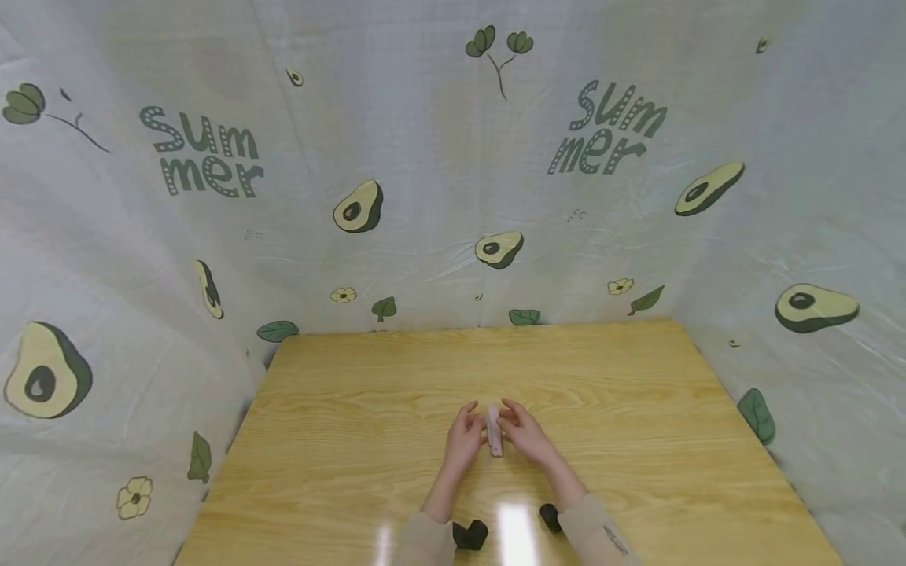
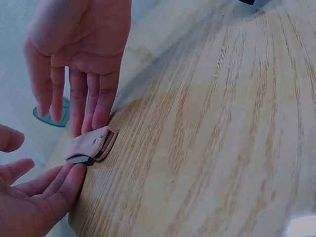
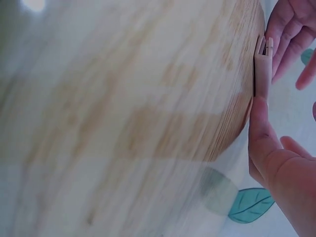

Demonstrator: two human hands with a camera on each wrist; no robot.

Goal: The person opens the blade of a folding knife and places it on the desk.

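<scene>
We list one wood-grained table (image 1: 354, 409). Behind and at both sides, we record pale cloth (image 1: 425, 102) printed with avocados (image 1: 357, 206), leaves (image 1: 756, 417), flowers (image 1: 343, 295) and "summer" lettering (image 1: 219, 177).

Your left forearm (image 1: 444, 489) and right forearm (image 1: 564, 481) slant forward and inward (both are bare beyond the pale sleeves (image 1: 591, 528)). Your left hand (image 1: 465, 436) and right hand (image 1: 527, 435) face each other, near but apart, their fingers (image 2: 103, 98) relaxed, lightly bent and partly spread, well ahead of your cuffs.
</scene>
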